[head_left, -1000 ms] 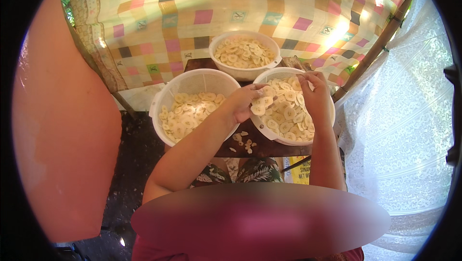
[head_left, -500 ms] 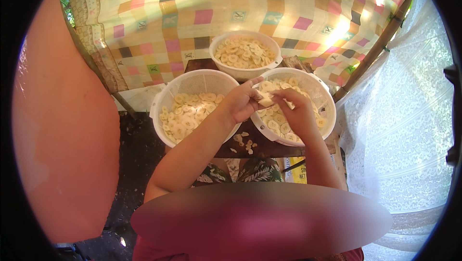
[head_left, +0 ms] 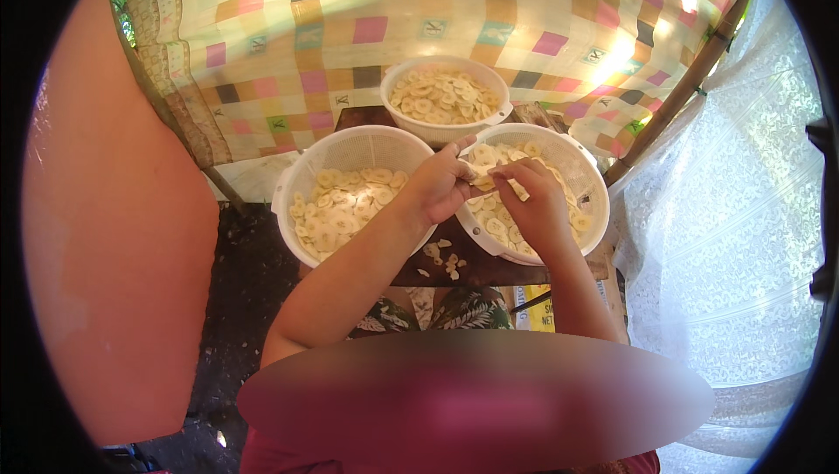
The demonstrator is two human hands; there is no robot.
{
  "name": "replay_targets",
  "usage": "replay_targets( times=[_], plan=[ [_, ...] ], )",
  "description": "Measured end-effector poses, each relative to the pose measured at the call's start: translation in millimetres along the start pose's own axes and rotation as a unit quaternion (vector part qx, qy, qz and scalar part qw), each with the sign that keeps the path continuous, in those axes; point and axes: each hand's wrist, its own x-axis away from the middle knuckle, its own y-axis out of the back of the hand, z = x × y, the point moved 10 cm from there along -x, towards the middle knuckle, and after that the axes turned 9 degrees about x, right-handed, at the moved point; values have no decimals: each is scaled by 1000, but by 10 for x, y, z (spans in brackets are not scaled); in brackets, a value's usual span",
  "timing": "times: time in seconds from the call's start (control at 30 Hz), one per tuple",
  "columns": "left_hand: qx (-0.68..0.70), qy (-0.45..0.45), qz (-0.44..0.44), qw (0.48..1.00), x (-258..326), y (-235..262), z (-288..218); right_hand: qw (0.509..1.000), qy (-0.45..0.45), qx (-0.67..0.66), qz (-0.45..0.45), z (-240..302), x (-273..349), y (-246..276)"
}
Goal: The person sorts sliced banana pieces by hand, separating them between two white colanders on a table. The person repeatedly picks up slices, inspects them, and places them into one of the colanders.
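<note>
Backdrop: checked cloth [head_left: 419, 28] in pastel squares hangs behind; white lace curtain [head_left: 734, 238] at the right.
Table: small dark wooden table [head_left: 489, 269], a few loose slices [head_left: 446, 260] lying on it.
Bowls: three white colanders of pale banana slices, namely left colander [head_left: 345, 190], right colander [head_left: 537, 190] and far colander [head_left: 446, 98].
Left hand: left hand [head_left: 437, 186] over the right colander's near rim, grip pinching a slice [head_left: 482, 182].
Right hand: right hand [head_left: 535, 203] just beside it, fingertips pressed on the same slice.
</note>
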Motion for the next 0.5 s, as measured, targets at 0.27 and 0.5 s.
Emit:
replay_targets(
  times=[0.27, 0.5],
  plan=[
    [11, -7, 13, 1000, 4, -67, -30, 976, -121, 131, -121, -461, -72, 649],
    [34, -18, 50, 998, -30, -74, -16, 997, 21, 76, -19, 34, -39, 134]
  ],
)
